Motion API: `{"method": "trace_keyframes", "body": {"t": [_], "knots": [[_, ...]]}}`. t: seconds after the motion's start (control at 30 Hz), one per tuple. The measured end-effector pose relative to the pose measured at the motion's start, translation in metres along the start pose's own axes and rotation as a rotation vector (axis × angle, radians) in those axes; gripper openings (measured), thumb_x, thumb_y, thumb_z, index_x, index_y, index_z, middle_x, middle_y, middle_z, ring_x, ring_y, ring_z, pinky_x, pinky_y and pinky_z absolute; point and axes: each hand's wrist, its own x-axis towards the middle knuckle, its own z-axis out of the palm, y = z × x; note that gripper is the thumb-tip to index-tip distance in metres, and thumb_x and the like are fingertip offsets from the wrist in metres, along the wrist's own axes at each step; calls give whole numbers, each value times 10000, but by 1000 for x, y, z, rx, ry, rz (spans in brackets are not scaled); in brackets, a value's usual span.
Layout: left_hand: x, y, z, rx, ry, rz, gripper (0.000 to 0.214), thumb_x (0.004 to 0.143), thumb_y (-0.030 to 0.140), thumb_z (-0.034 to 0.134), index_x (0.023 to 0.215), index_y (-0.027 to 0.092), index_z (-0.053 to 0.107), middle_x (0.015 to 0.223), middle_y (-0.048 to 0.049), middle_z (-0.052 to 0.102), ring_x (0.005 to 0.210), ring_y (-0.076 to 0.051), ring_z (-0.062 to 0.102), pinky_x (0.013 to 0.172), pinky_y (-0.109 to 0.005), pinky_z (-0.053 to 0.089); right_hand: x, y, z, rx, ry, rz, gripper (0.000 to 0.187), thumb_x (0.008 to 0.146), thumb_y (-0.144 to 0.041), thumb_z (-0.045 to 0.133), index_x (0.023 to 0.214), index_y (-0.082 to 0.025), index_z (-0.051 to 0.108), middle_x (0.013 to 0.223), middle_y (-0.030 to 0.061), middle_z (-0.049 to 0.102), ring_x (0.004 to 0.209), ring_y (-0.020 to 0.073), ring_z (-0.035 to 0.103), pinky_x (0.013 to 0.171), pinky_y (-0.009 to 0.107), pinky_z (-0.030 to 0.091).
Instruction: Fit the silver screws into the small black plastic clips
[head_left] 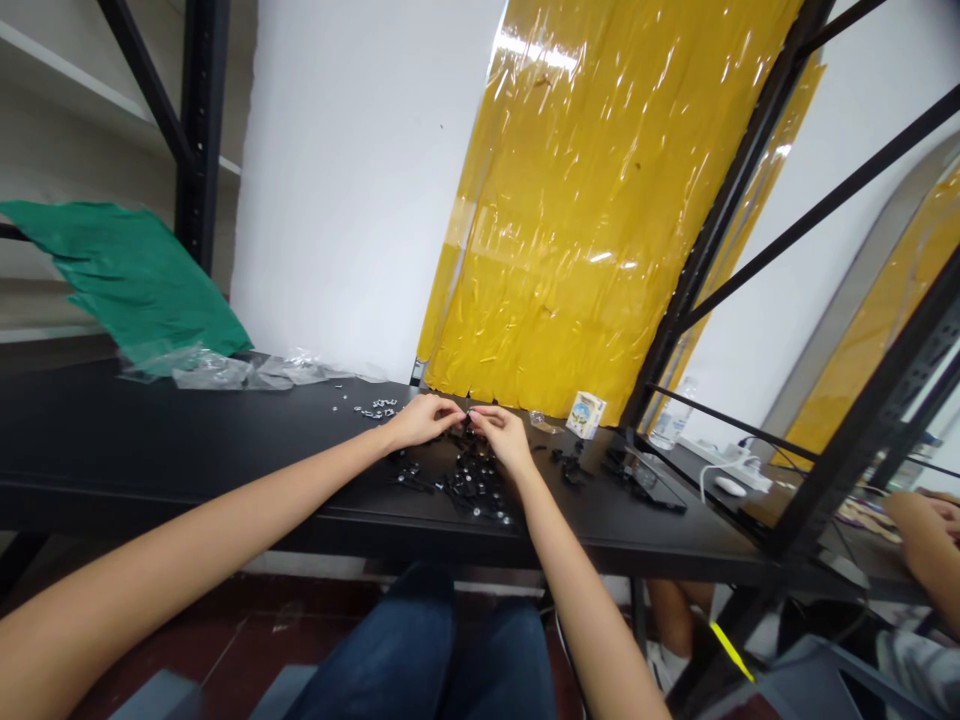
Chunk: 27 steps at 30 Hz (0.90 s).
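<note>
The person's jeans (450,650) are nearest, tucked under the near edge of the black desk (150,440), and both bare forearms reach out over that edge. A heap of small black parts (472,490) lies on the desk at 6 o'clock of the hands. Just above it the left hand (420,420) and the right hand (504,435) meet. Their fingers are curled in and pinch a small dark piece (469,413) between the tips of both hands, too small to make out. Some tiny silver bits (375,408) lie near the left hand at 9 o'clock. Farther that way are clear plastic bags (225,370) and a green sheet (127,265). A small box (586,413) stands at 3 o'clock of the right hand. Another person's hand (926,530) is well apart at the far right. Yellow film (600,200) hangs on the wall behind the desk.
</note>
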Motion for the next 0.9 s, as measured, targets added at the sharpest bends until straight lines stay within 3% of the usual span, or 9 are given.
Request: {"method": "trace_keyframes", "body": {"t": [0.27,0.53,0.9], "knots": [[0,4,1,-19,120,28,269,788,432,549,829,198,675,764,-35,686,700,-179,603,674,-254,430,-2,-1,1,63,-20,64,367,555,-377,772,814,-126,704,670,41,720,575,143,660,667,298,558],[3,-1,1,-184,110,-44,311,739,459,602,843,181,697,805,-59,710,736,-201,634,717,-285,468,-2,-6,1,102,-10,74,370,548,-375,780,813,-126,710,721,49,729,611,145,668,696,305,567],[1,-1,-1,-128,102,-12,280,752,425,593,828,169,677,753,-54,684,712,-192,624,680,-279,470,-3,-6,2,121,-12,84,350,534,-344,791,792,-120,713,673,38,722,569,132,659,667,283,567]]}}
